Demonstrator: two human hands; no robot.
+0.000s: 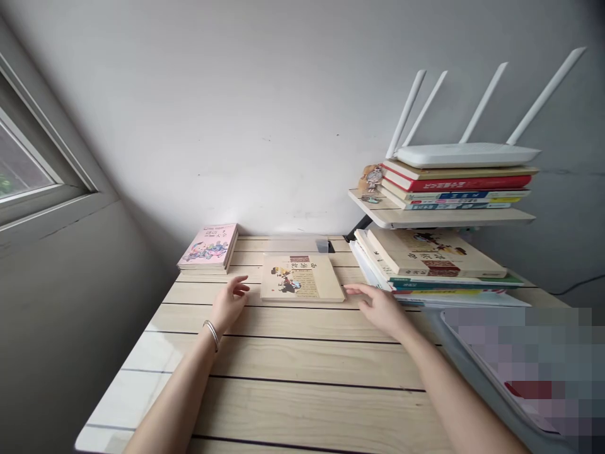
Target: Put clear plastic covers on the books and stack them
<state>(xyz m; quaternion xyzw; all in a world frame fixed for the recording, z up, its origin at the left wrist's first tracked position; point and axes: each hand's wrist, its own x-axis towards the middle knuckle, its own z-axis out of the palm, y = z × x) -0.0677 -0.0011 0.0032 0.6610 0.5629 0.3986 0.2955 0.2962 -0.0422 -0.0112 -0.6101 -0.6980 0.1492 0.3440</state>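
Note:
A cream-coloured book [309, 280] with an illustrated cover lies flat near the back of the table, between my two hands. To its left, my left hand [230, 301], with a silver bangle at the wrist, rests apart from it, fingers loosely curled and holding nothing. My right hand [375, 307] is at the book's right edge, fingers stretched out and the fingertips close to it; whether they touch cannot be made out. Behind the book stands a clear plastic piece [297, 244], partly hidden by it.
Pink-covered books [208, 247] are stacked at the back left. At right, another book pile [439, 255] sits below a small shelf [449, 219] bearing more books [454, 184] and a white router [467, 154]. A blurred flat item [524, 366] lies front right. The wooden table [302, 359] meets the wall.

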